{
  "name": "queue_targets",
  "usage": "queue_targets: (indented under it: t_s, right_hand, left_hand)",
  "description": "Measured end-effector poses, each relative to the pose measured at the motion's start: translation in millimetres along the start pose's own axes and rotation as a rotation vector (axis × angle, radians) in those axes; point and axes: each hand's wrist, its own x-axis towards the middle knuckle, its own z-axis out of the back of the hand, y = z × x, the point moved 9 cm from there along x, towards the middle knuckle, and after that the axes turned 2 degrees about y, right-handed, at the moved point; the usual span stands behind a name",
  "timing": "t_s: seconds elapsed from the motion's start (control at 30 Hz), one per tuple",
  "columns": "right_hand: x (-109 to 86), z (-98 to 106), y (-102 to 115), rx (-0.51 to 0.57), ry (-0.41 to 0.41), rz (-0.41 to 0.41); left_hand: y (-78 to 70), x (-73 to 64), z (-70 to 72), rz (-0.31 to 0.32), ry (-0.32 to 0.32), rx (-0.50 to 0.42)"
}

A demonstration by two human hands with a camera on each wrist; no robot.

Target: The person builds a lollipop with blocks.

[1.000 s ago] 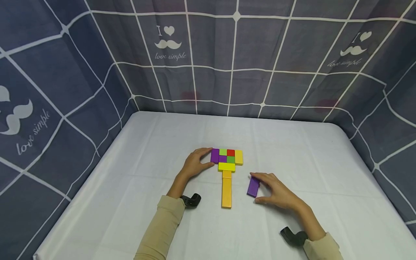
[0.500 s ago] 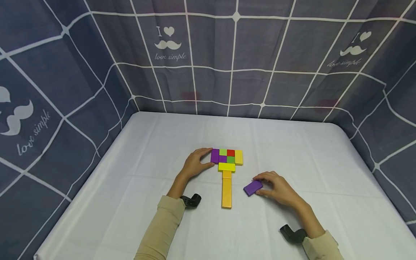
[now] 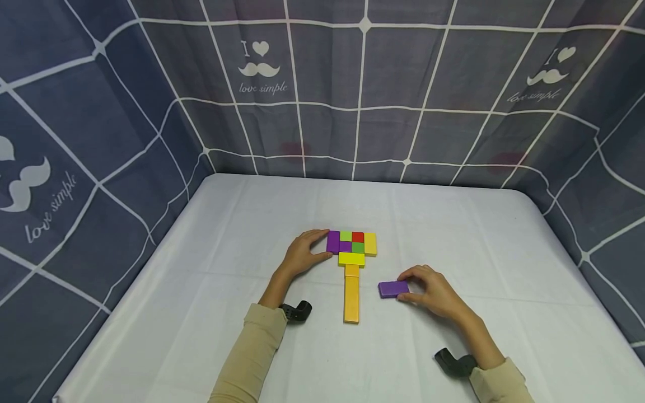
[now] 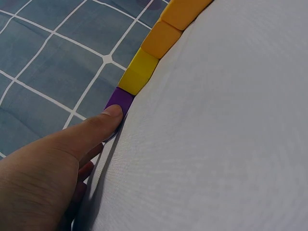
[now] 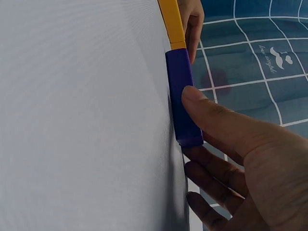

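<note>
My left hand holds a purple block at the left end of a flat arrangement of blocks, with thumb and fingers at its near and far ends. In the left wrist view, the thumb lies on that block's end. To the right of the arrangement, my right hand pinches a second purple block by its right end. This block lies crosswise, its free end pointing left. The right wrist view shows my thumb pressed on its side, with the other fingers partly hidden behind.
Small green, red and purple squares sit between the held purple block and an upright yellow block. Below them come a crosswise yellow block, a small orange block and a long orange block. A white cloth covers the table; grey checked curtains surround it.
The purple block at my right hand has turned from nearly upright to crosswise. My right fingers have closed in on its right end. My left hand has stayed in place.
</note>
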Motion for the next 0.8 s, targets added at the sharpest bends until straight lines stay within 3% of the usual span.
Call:
queue_targets:
  t_s: [0.4,0.8]
  right_hand:
    - [-3.5,-2,-3,0.007,0.064,-0.025]
    - [-0.9,10,-2,0.034,0.001,-0.028]
  left_hand:
    - [-0.9,-0.5,1.0,0.002,0.001,-0.011]
    - [1.3,0.0,-0.1,0.014,0.012,0.004]
